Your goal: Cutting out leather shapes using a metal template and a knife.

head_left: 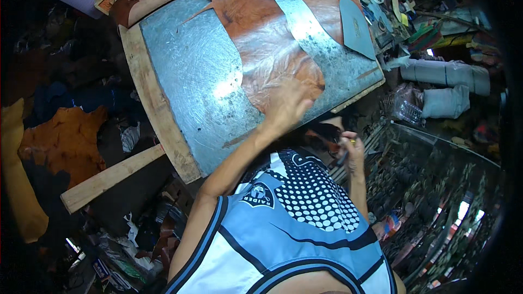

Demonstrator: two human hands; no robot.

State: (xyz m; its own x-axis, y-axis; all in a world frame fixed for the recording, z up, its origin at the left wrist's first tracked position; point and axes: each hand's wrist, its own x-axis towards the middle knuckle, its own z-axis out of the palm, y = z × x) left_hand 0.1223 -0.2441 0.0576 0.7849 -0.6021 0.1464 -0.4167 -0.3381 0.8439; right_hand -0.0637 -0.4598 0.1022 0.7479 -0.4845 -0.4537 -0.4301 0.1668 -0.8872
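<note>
A brown, mottled leather hide (261,32) stretches over the scratched metal-topped table (185,71), its rounded near end close to the table's front edge. My left hand (287,103) lies over that near end, fingers spread and a little blurred. Below the table edge, at my right side, my right hand (354,151) is closed around a slim dark object (342,158) whose kind I cannot make out. Something small and yellow shows at its fingers. Just left of that hand is a dark, leather-like piece (327,130), partly in shadow.
A grey-blue flat pattern piece (355,30) rests on the table's right side, near another brown leather piece (321,0). A wooden beam (155,98) edges the table's left. Tape rolls and scraps crowd the far right. Wrapped rolls (447,73) lie beyond the right edge.
</note>
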